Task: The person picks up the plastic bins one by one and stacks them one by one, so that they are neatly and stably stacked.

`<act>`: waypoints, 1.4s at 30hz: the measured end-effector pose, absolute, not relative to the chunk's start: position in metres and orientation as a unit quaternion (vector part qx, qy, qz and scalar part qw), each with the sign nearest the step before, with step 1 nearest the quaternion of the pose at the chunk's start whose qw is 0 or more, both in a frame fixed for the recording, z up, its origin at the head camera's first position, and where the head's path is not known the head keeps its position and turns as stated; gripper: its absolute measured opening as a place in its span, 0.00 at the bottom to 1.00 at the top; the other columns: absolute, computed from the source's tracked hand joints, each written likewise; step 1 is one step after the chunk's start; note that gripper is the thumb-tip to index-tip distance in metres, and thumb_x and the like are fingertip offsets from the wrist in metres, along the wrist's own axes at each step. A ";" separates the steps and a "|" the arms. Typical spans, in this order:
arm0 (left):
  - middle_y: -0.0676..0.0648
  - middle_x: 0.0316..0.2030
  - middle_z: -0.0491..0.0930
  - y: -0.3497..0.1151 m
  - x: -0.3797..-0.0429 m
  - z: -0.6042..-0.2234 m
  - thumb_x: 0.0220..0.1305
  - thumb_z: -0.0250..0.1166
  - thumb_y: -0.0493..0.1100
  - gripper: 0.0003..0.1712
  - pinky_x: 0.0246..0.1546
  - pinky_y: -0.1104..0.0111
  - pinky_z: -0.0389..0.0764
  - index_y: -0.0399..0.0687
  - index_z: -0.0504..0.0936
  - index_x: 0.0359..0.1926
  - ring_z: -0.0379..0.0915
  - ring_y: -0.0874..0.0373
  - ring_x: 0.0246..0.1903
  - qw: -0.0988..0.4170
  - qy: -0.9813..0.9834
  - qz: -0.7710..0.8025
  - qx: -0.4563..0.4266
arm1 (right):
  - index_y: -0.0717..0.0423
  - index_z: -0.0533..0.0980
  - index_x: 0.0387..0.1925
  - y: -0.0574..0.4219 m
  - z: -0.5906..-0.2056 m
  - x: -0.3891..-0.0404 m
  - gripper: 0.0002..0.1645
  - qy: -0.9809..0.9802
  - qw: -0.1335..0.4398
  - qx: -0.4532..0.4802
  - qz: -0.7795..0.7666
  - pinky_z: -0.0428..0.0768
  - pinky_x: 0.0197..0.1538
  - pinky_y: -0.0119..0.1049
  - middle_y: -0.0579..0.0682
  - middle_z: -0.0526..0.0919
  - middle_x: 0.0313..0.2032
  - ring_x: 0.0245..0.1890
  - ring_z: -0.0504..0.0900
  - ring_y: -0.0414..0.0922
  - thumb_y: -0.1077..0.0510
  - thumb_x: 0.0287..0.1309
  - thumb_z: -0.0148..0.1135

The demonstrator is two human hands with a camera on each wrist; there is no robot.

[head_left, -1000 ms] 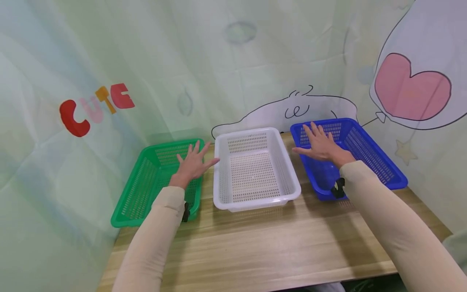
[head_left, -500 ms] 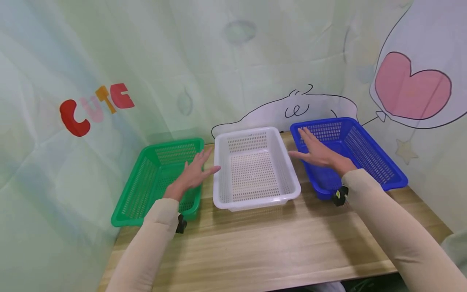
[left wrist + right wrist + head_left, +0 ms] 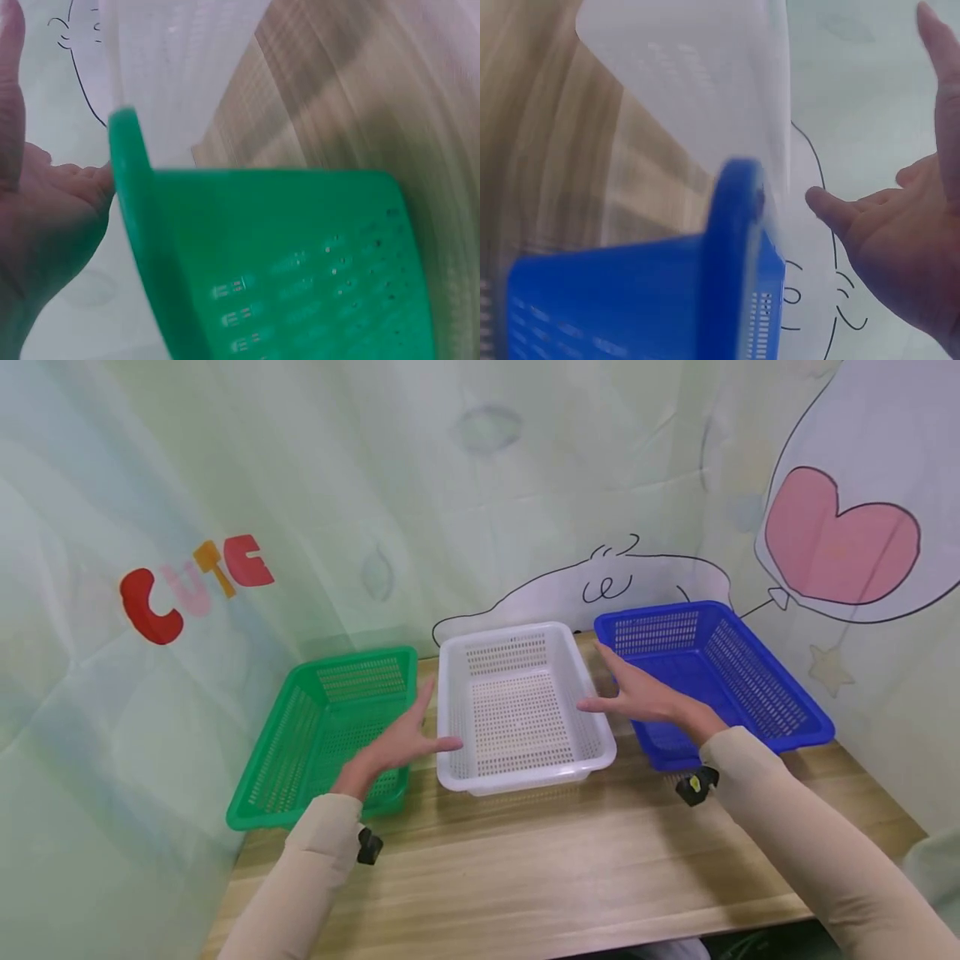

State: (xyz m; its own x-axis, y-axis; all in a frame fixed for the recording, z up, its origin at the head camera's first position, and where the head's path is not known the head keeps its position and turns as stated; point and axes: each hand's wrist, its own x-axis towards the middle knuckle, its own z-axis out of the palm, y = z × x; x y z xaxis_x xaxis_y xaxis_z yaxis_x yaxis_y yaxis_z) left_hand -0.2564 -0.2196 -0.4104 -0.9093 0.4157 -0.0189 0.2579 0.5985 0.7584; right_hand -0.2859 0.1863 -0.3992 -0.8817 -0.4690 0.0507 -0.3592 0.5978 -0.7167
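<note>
A white plastic basket (image 3: 521, 727) with slotted sides sits between my two hands in the head view. My left hand (image 3: 402, 739) hovers over the right side of a green basket (image 3: 281, 760), its thumb reaching across the white basket's left rim. Over the gap between the white basket and a blue basket (image 3: 750, 693), my right hand (image 3: 641, 692) has its thumb at the white basket's right rim. Both hands have extended fingers and hold nothing. Whether either thumb touches the rim cannot be told. The wrist views show the left palm (image 3: 52, 210) and right palm (image 3: 907, 247) above the basket rims.
All three baskets stand in a row on a wooden table (image 3: 487, 868), with nothing seen inside them. Behind and beside the table hangs a printed cloth backdrop (image 3: 337, 485). The table's front edge runs along the bottom of the head view.
Both hands have moved inward toward the white basket and slightly nearer to me. Their spread fingers have drawn together, with the thumbs now pointing at each other. The baskets have stayed in place.
</note>
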 end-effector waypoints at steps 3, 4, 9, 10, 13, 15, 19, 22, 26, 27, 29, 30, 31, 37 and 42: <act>0.40 0.76 0.48 -0.215 -0.253 -0.412 0.53 0.79 0.50 0.69 0.66 0.35 0.54 0.71 0.35 0.79 0.45 0.41 0.74 0.108 0.857 0.455 0.216 | 0.57 0.31 0.79 0.184 -0.405 -0.281 0.75 0.883 0.082 -0.241 -0.394 0.50 0.71 0.64 0.61 0.37 0.78 0.76 0.42 0.59 0.36 0.52 0.73; 0.40 0.75 0.51 -0.215 -0.252 -0.413 0.53 0.79 0.46 0.69 0.66 0.35 0.54 0.71 0.35 0.79 0.47 0.40 0.73 0.114 0.849 0.466 0.220 | 0.58 0.32 0.79 0.184 -0.407 -0.280 0.76 0.881 0.085 -0.245 -0.396 0.50 0.71 0.64 0.62 0.37 0.78 0.76 0.43 0.60 0.37 0.51 0.75; 0.41 0.69 0.56 -0.211 -0.250 -0.416 0.46 0.82 0.40 0.74 0.64 0.40 0.62 0.71 0.36 0.78 0.60 0.35 0.66 0.124 0.834 0.487 0.228 | 0.65 0.37 0.77 0.178 -0.416 -0.273 0.77 0.870 0.089 -0.258 -0.410 0.57 0.69 0.64 0.70 0.49 0.74 0.71 0.57 0.64 0.42 0.46 0.80; 0.41 0.67 0.58 -0.210 -0.250 -0.416 0.45 0.83 0.41 0.75 0.63 0.41 0.64 0.69 0.36 0.79 0.61 0.35 0.64 0.120 0.837 0.481 0.231 | 0.66 0.38 0.77 0.177 -0.417 -0.271 0.76 0.866 0.095 -0.258 -0.417 0.60 0.68 0.63 0.70 0.53 0.72 0.69 0.62 0.63 0.44 0.45 0.81; 0.41 0.63 0.59 -0.205 -0.249 -0.418 0.43 0.84 0.43 0.75 0.61 0.45 0.67 0.65 0.38 0.79 0.61 0.35 0.61 0.110 0.847 0.464 0.233 | 0.65 0.42 0.76 0.175 -0.421 -0.267 0.71 0.849 0.114 -0.259 -0.446 0.71 0.62 0.60 0.69 0.64 0.65 0.59 0.73 0.61 0.52 0.45 0.82; 0.40 0.61 0.61 -0.202 -0.248 -0.420 0.42 0.84 0.43 0.74 0.61 0.46 0.67 0.61 0.39 0.79 0.61 0.35 0.60 0.110 0.853 0.456 0.228 | 0.63 0.44 0.75 0.174 -0.423 -0.265 0.69 0.837 0.129 -0.261 -0.463 0.77 0.56 0.55 0.68 0.69 0.60 0.54 0.77 0.59 0.55 0.43 0.83; 0.36 0.65 0.55 -0.197 -0.246 -0.423 0.41 0.85 0.43 0.74 0.66 0.45 0.58 0.52 0.40 0.78 0.54 0.36 0.64 0.127 0.857 0.458 0.200 | 0.64 0.46 0.74 0.172 -0.427 -0.262 0.70 0.820 0.153 -0.264 -0.484 0.80 0.50 0.50 0.68 0.72 0.56 0.51 0.78 0.62 0.56 0.41 0.84; 0.35 0.66 0.57 -0.195 -0.245 -0.424 0.43 0.84 0.43 0.73 0.67 0.42 0.56 0.55 0.39 0.78 0.54 0.34 0.65 0.150 0.839 0.488 0.188 | 0.63 0.45 0.74 0.170 -0.429 -0.260 0.70 0.800 0.176 -0.270 -0.506 0.80 0.51 0.48 0.68 0.74 0.55 0.52 0.76 0.65 0.57 0.40 0.84; 0.37 0.61 0.68 -0.192 -0.246 -0.427 0.47 0.82 0.35 0.68 0.62 0.37 0.63 0.62 0.42 0.76 0.63 0.27 0.60 0.186 0.785 0.552 0.208 | 0.62 0.44 0.75 0.168 -0.430 -0.257 0.68 0.776 0.207 -0.271 -0.531 0.78 0.54 0.50 0.67 0.75 0.55 0.54 0.75 0.68 0.62 0.43 0.81; 0.39 0.61 0.70 -0.192 -0.247 -0.428 0.47 0.81 0.33 0.67 0.60 0.37 0.66 0.63 0.44 0.75 0.65 0.26 0.60 0.196 0.775 0.562 0.212 | 0.62 0.44 0.75 0.168 -0.429 -0.256 0.67 0.773 0.213 -0.267 -0.535 0.77 0.55 0.51 0.67 0.76 0.55 0.55 0.75 0.68 0.64 0.44 0.80; 0.41 0.59 0.72 -0.190 -0.247 -0.429 0.48 0.80 0.32 0.65 0.60 0.40 0.67 0.64 0.45 0.74 0.65 0.27 0.60 0.210 0.771 0.565 0.207 | 0.62 0.44 0.75 0.168 -0.428 -0.255 0.66 0.776 0.216 -0.258 -0.534 0.75 0.57 0.52 0.66 0.76 0.55 0.56 0.74 0.68 0.65 0.45 0.79; 0.41 0.59 0.72 -0.190 -0.247 -0.429 0.48 0.79 0.32 0.65 0.61 0.41 0.67 0.63 0.44 0.74 0.65 0.28 0.60 0.217 0.771 0.564 0.202 | 0.62 0.44 0.75 0.168 -0.428 -0.255 0.66 0.778 0.219 -0.251 -0.534 0.74 0.59 0.53 0.66 0.75 0.56 0.56 0.73 0.68 0.66 0.45 0.79; 0.41 0.59 0.72 -0.189 -0.247 -0.429 0.48 0.79 0.31 0.65 0.61 0.42 0.67 0.62 0.43 0.74 0.65 0.28 0.60 0.224 0.771 0.563 0.195 | 0.62 0.43 0.76 0.168 -0.428 -0.255 0.67 0.780 0.221 -0.242 -0.533 0.72 0.60 0.54 0.67 0.74 0.56 0.57 0.73 0.67 0.66 0.45 0.79; 0.32 0.63 0.67 -0.188 -0.245 -0.426 0.43 0.80 0.30 0.77 0.63 0.48 0.67 0.58 0.32 0.78 0.65 0.30 0.61 0.251 0.777 0.560 0.138 | 0.59 0.33 0.79 0.166 -0.428 -0.253 0.77 0.775 0.241 -0.175 -0.558 0.55 0.70 0.62 0.72 0.61 0.67 0.64 0.65 0.67 0.68 0.41 0.79; 0.28 0.65 0.62 -0.189 -0.244 -0.424 0.43 0.80 0.29 0.84 0.65 0.51 0.66 0.55 0.20 0.77 0.65 0.33 0.61 0.266 0.779 0.560 0.096 | 0.53 0.29 0.79 0.165 -0.429 -0.252 0.80 0.758 0.247 -0.135 -0.589 0.47 0.72 0.63 0.71 0.55 0.70 0.67 0.60 0.67 0.71 0.40 0.78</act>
